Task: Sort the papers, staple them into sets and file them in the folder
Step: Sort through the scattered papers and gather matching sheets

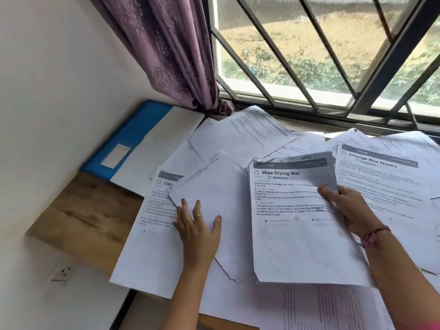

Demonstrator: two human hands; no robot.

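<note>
Loose printed sheets lie scattered over a wooden desk. My right hand grips a small stack headed "Wipe Drying Mat" by its right edge, thumb on top, lifted a little above the pile. My left hand rests flat, fingers spread, on a blank-side-up sheet in the middle. Under that sheet lies a printed page starting "Clo". A page headed "Change Bed Sheets" lies at the right. A blue folder lies open at the back left with a white sheet in it.
A white wall stands along the left, with a socket below the desk edge. A purple curtain hangs at the back, beside a barred window. More sheets lie against the sill and overhang the desk's front edge.
</note>
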